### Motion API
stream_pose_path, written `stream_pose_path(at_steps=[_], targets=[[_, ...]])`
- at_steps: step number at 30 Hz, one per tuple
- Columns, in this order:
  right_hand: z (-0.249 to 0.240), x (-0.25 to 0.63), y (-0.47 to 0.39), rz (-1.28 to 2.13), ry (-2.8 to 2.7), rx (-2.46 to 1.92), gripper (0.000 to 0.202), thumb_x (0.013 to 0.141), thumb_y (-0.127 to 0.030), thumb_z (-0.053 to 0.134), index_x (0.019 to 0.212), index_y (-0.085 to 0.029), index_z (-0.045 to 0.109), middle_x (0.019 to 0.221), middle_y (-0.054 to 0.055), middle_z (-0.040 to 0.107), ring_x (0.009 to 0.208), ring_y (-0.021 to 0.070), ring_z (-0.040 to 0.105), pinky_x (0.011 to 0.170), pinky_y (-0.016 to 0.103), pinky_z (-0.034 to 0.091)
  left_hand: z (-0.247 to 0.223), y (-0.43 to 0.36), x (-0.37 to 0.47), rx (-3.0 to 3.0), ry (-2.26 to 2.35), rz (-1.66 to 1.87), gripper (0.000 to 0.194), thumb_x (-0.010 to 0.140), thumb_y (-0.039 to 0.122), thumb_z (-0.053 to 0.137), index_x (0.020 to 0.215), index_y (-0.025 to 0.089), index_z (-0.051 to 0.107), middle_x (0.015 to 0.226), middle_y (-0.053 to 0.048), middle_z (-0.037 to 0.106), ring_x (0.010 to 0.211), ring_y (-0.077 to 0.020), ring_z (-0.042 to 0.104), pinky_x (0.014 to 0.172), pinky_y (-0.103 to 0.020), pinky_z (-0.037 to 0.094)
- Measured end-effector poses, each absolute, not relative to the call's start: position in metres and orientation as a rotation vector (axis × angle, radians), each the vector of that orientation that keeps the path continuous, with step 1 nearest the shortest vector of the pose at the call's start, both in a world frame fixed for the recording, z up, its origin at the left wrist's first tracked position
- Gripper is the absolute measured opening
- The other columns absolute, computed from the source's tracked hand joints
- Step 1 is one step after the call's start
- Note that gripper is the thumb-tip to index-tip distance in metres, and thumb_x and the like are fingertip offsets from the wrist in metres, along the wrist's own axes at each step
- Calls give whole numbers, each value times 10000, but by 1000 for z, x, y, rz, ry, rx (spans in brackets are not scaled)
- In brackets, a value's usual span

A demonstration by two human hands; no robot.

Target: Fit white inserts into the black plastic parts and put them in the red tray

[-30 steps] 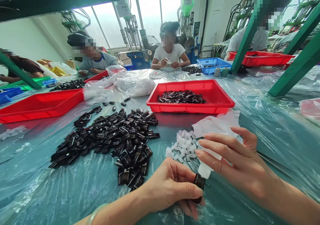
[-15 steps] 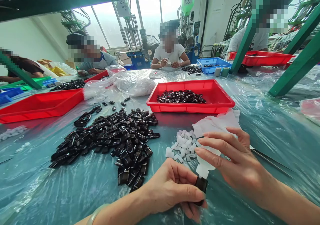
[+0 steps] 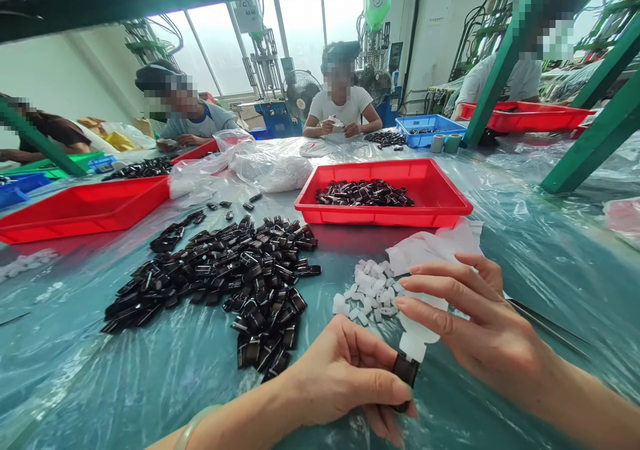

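My left hand (image 3: 350, 380) pinches a small black plastic part (image 3: 406, 370) between thumb and fingers. A squarish white end piece (image 3: 413, 347) meets the top of that part. Behind it is a rounded, translucent white piece (image 3: 423, 323), which my right hand (image 3: 480, 323) holds from above, with its upper fingers stretched out and its thumb hidden. Pointed metal tweezers (image 3: 547, 323) stick out beyond my right hand; whether they lie on the table or in the palm, I cannot tell. Small white pieces (image 3: 367, 293) lie in a heap beyond my hands, beside a white cloth (image 3: 435, 243).
A large pile of black parts (image 3: 215, 270) spreads at the left. Beyond stands a red tray (image 3: 385, 218) with more black parts, and another red tray (image 3: 85, 210) at the left. Green posts (image 3: 595, 137) rise at the right. Several people sit around the plastic-covered table.
The view has shifted slightly. Both hands, with the black part and the white piece, sit a little further right, and their grip looks much the same.
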State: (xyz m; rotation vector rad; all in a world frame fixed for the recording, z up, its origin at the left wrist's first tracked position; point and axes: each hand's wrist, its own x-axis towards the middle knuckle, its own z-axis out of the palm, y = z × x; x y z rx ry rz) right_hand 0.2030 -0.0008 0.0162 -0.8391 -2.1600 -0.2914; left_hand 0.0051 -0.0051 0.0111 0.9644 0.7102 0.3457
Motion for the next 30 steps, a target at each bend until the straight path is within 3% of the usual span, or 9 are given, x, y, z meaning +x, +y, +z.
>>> stream_pose_path(at_steps=[9, 15, 19, 23, 26, 30], targets=[[16, 207, 0, -280, -2206, -831, 276, 862, -59, 425, 960, -253, 596, 996, 21, 653, 1022, 176, 550, 956, 456, 261, 12, -4, 4, 968, 716, 350, 172, 668, 246, 667, 704, 79, 694, 561, -18, 604, 428, -89, 569, 421, -156, 433], [15, 205, 5, -199, -2147, -874, 324, 809, -5, 430, 976, -242, 574, 967, 30, 649, 962, 178, 568, 865, 402, 345, 12, -4, 6, 970, 717, 372, 174, 666, 244, 672, 720, 80, 694, 600, -26, 624, 456, -88, 587, 433, -144, 438], [11, 214, 18, 23, -1979, -1125, 291, 772, -157, 563, 1054, -228, 564, 1007, 51, 638, 927, 212, 585, 771, 355, 431, 9, -4, 5, 965, 746, 404, 178, 647, 237, 693, 737, 83, 694, 680, -55, 657, 516, -104, 616, 464, -152, 461], [3, 236, 40, 321, -1577, -1491, 300, 691, -339, 662, 937, -176, 611, 849, 54, 671, 763, 225, 621, 627, 315, 473, 8, -5, 5, 963, 768, 431, 189, 634, 237, 704, 733, 77, 693, 698, -76, 668, 527, -113, 622, 464, -156, 463], [-7, 256, 57, 363, -1487, -1539, 318, 754, -392, 590, 926, -124, 587, 805, 75, 659, 699, 194, 617, 544, 266, 464, 9, -6, 6, 954, 781, 439, 190, 617, 228, 713, 732, 77, 694, 715, -83, 675, 524, -112, 621, 469, -163, 469], [-21, 277, 71, 408, -1441, -1628, 251, 843, -357, 517, 898, -119, 577, 788, 12, 607, 634, 107, 577, 534, 226, 476, 9, -6, 8, 947, 805, 439, 217, 592, 239, 730, 732, 78, 691, 713, -88, 676, 535, -125, 628, 479, -173, 474]])
